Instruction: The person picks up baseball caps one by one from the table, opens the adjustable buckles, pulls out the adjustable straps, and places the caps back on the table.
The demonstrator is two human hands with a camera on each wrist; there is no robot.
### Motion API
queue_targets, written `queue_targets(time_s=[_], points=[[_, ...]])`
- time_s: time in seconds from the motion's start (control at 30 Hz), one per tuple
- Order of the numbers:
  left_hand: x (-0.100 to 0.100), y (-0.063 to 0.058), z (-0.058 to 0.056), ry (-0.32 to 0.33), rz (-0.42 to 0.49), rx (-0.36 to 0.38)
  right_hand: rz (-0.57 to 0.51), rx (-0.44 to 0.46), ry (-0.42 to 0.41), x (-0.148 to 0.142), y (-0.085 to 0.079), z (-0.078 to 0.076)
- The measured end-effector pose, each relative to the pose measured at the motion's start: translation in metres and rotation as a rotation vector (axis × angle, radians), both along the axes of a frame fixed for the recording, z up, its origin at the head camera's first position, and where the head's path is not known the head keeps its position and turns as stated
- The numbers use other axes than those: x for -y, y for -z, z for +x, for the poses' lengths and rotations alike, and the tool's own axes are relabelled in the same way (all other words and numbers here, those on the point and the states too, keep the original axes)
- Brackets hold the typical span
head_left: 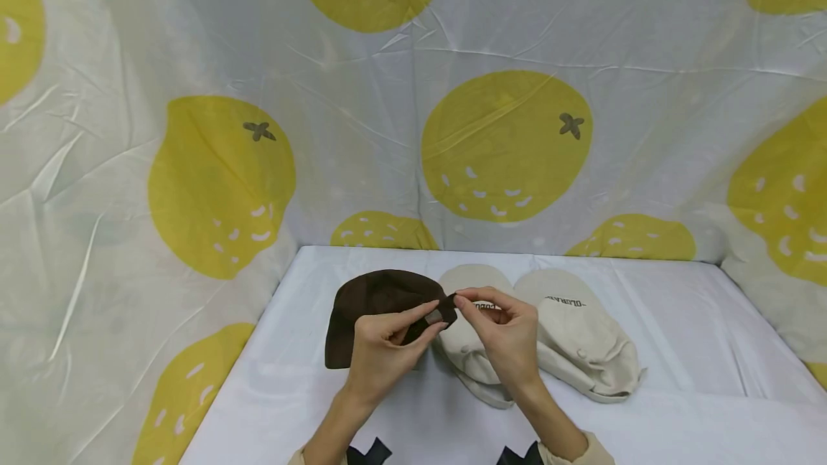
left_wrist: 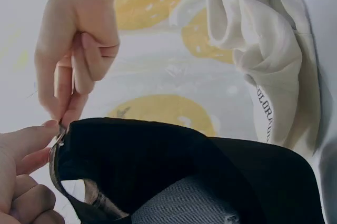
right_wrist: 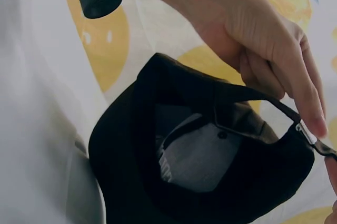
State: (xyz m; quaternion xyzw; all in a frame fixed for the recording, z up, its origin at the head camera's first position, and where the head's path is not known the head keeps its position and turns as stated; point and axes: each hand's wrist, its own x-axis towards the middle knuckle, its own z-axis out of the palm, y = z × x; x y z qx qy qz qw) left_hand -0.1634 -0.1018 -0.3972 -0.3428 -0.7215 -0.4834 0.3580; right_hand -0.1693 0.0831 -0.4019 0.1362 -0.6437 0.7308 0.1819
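Observation:
A dark brown baseball cap (head_left: pixel 381 293) is held up above the white table, its inside and adjustable back strap showing in the wrist views. My left hand (head_left: pixel 384 350) pinches the strap beside a small metal buckle (right_wrist: pixel 306 132), thumb and index finger on either side. Close by, my right hand (head_left: pixel 510 332) pinches the loose end of the strap between thumb and fingertips. In the left wrist view, the fingertips of both hands nearly meet at the buckle. The cap's opening faces both wrist cameras; part of the strap end is hidden by fingers.
Two beige caps with dark lettering lie side by side on the table (head_left: pixel 698 350): one beige cap (head_left: pixel 468 339) partly behind my right hand, the other beige cap (head_left: pixel 581 329) to its right. A lemon-print cloth (head_left: pixel 362 128) hangs behind and at the sides.

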Motion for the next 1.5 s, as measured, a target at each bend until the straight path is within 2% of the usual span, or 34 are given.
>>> queue_targets(time_s=[0.27,0.43,0.63,0.93,1.2,1.5], points=[[-0.001,0.006,-0.002,-0.161,-0.164,-0.189,-0.048,0.035,0.005,0.004,-0.004,0.006],[-0.002,0.006,-0.003,-0.197,-0.176,-0.212,-0.044,0.046,-0.021,0.004,-0.006,0.007],[0.001,0.005,-0.005,-0.179,-0.161,-0.215,0.008,0.03,-0.049,0.0,-0.004,0.004],[0.008,0.0,-0.005,-0.101,-0.09,-0.114,0.081,-0.045,-0.05,-0.003,-0.003,0.002],[0.013,-0.004,-0.006,-0.058,-0.036,-0.064,0.068,-0.005,-0.124,-0.004,0.002,-0.001],[0.016,-0.01,-0.002,-0.006,-0.048,-0.043,0.057,0.003,-0.127,-0.003,0.006,-0.002]])
